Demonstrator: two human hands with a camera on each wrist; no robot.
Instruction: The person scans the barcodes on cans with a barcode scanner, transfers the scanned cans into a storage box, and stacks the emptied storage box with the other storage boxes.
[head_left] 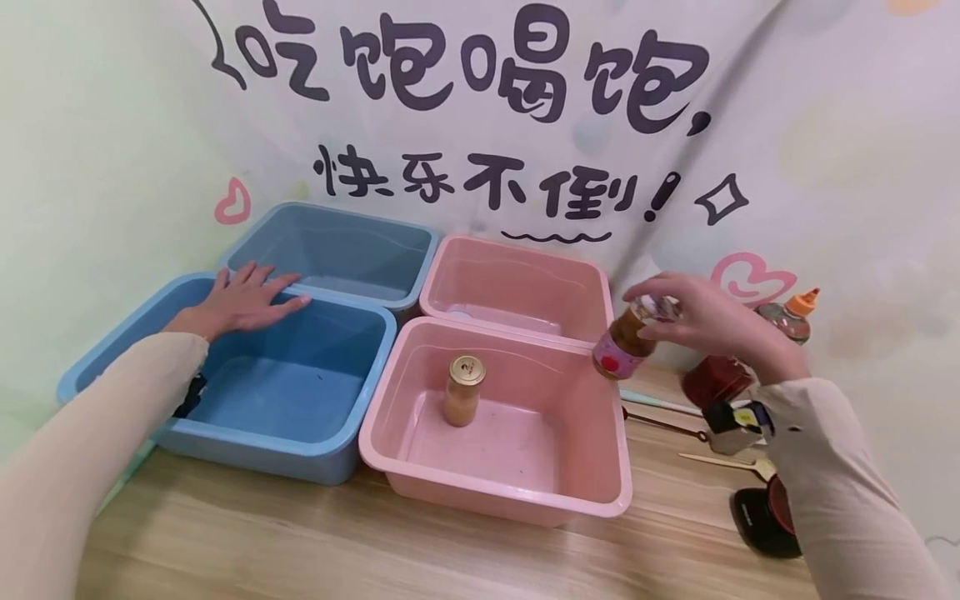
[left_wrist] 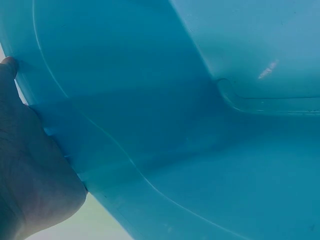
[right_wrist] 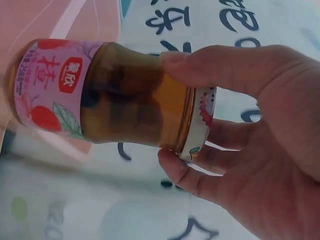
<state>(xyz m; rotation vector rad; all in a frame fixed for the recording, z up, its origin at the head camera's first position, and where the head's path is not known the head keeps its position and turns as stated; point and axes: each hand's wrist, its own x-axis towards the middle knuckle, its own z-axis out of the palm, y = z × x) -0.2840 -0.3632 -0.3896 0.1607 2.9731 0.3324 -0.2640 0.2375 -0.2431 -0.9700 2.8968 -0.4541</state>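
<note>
In the head view my right hand (head_left: 697, 317) grips a glass jar (head_left: 621, 343) near its lid, just beyond the right rim of the front pink basin (head_left: 495, 492). The right wrist view shows this jar (right_wrist: 125, 95) with a pink fruit label, amber contents and a pale lid, thumb and fingers around its top. My left hand (head_left: 251, 300) lies with spread fingers on the back rim of the front blue basin (head_left: 300, 442). In the left wrist view, part of that hand (left_wrist: 35, 165) shows against the blue wall. A gold-lidded jar (head_left: 462, 392) stands upright inside the front pink basin.
Behind stand another blue basin (head_left: 337, 250) and another pink basin (head_left: 525, 279). To the right lie a thin dark rod (head_left: 663, 423), a wooden fork-like utensil (head_left: 723, 461), a black object (head_left: 761, 525), a dark red item (head_left: 716, 381) and an orange-capped bottle (head_left: 787, 321). A printed cloth (head_left: 480, 125) hangs behind.
</note>
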